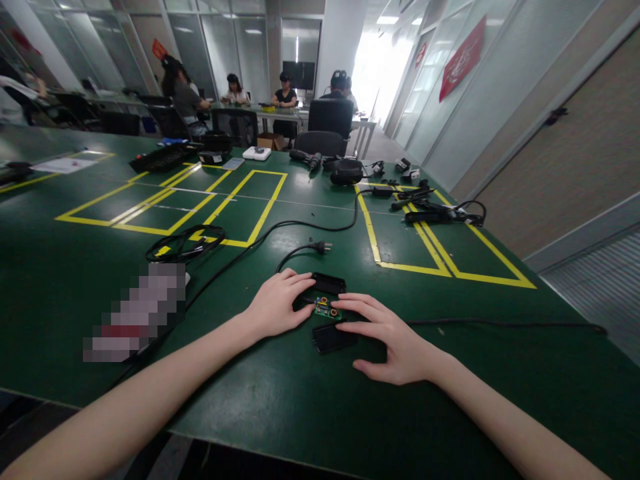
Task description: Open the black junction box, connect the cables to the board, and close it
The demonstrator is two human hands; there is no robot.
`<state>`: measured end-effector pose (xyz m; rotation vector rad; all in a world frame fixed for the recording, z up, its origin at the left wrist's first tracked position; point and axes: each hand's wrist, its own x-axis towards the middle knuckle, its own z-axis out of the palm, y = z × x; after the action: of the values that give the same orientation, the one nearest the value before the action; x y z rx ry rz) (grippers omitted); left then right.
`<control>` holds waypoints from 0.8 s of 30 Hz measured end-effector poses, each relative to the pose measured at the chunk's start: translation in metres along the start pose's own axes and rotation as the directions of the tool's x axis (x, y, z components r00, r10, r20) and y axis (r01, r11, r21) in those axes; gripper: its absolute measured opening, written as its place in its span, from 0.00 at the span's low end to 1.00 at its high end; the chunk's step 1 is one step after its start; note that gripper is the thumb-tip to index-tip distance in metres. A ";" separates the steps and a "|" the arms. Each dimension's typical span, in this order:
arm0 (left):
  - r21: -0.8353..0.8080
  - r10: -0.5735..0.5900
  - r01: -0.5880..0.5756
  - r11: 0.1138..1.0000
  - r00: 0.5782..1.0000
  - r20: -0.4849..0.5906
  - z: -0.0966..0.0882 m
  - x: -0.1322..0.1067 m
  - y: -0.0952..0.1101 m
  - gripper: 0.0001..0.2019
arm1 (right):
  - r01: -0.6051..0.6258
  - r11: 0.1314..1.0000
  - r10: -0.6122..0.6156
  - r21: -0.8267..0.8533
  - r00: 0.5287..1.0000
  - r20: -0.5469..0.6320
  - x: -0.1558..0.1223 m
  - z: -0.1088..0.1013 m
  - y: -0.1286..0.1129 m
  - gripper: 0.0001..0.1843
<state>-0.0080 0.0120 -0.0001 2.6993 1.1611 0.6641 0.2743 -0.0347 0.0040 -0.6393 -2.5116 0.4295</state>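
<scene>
One head view, forward and down over the table (240, 400)
We look from above the near edge, close over our left hand (277, 303) and right hand (393, 340), toward the far edge and the room (340, 40) beyond; the right edge slants across our right side.

My left grip (277, 303) covered the left end of the upper black shell (331, 285), and I couldn't tell whether its thumb met the circuit board (327, 307), whose small parts were too tiny to make out. Fingertips of my right grip (393, 340) hid an edge of the lower black shell (329, 339), and that hand also hid the near end of a cable (500, 323). The plug's cord (289, 255) vanished behind my left fingers. The bottom edge cut off both my forearms (155, 390). Pixelation masked an object (135, 310); the left edge sliced a dark item (15, 172). The red banner's (463, 60) lettering was unreadable.
</scene>
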 end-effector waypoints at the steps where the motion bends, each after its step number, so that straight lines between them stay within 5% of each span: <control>1: 0.002 -0.001 0.001 1.000 1.000 0.002 0.000 0.000 0.000 0.22 | 0.007 1.000 -0.007 -0.010 1.000 -0.012 0.000 0.000 0.001 0.28; 7: 0.004 0.000 0.000 1.000 1.000 -0.011 0.001 -0.002 0.000 0.22 | 0.004 0.993 -0.011 -0.115 0.998 -0.062 0.003 0.003 0.001 0.15; 24: -0.061 0.010 -0.011 0.998 1.000 -0.019 0.000 -0.002 -0.004 0.20 | -0.067 0.986 0.060 -0.153 0.997 -0.052 0.006 0.007 0.000 0.20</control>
<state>-0.0119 0.0131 -0.0021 2.6559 1.1120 0.7159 0.2657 -0.0331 0.0006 -0.7817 -2.5021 0.2400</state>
